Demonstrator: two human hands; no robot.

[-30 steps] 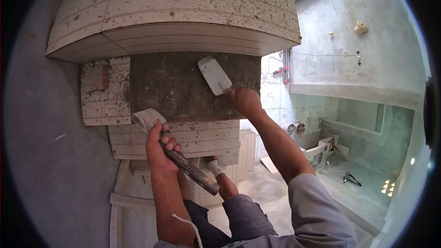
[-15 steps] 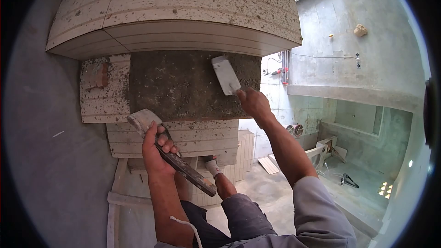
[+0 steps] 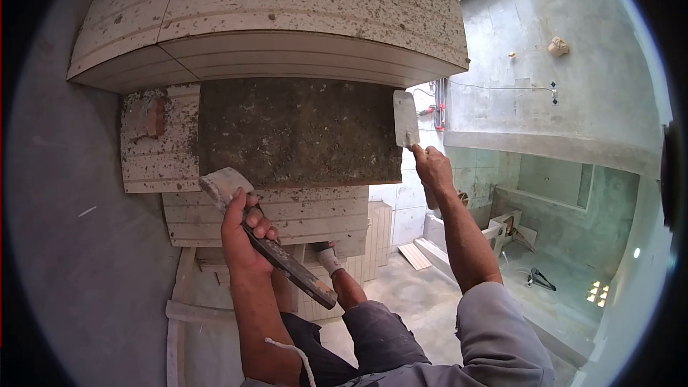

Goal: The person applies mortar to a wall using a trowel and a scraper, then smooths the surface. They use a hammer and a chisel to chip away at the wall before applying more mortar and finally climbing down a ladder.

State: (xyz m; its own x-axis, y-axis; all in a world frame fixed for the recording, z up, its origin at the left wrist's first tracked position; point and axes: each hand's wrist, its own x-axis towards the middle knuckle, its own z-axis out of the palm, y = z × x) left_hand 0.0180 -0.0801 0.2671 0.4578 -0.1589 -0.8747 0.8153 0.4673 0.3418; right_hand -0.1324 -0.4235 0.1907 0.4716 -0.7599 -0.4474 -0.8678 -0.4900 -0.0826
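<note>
My right hand (image 3: 434,168) is closed round the handle of a trowel (image 3: 406,116). Its flat rectangular blade stands at the right end of a dark mortar bed (image 3: 297,129) spread over one stair step. In my closed left hand (image 3: 247,221) is a mortar-smeared tool (image 3: 290,265) with a pale, broad end and a long dark bar pointing down toward my knee. That pale end overlaps the bed's lower left edge. At the bed's left lies a tiled strip (image 3: 161,161) speckled with mortar, with a reddish brick piece (image 3: 153,118) on it.
A higher tiled step (image 3: 301,11), spattered with mortar, overhangs the bed; a lower tiled step (image 3: 315,215) lies below it. A grey wall (image 3: 57,193) rises at left. Past the stair's right end, the floor lies far below, with a loose tile (image 3: 416,256) on it.
My right hand has swung the trowel rightward, from over the mortar to its right end, and the blade now stands more upright. My left hand keeps its grip and place.
</note>
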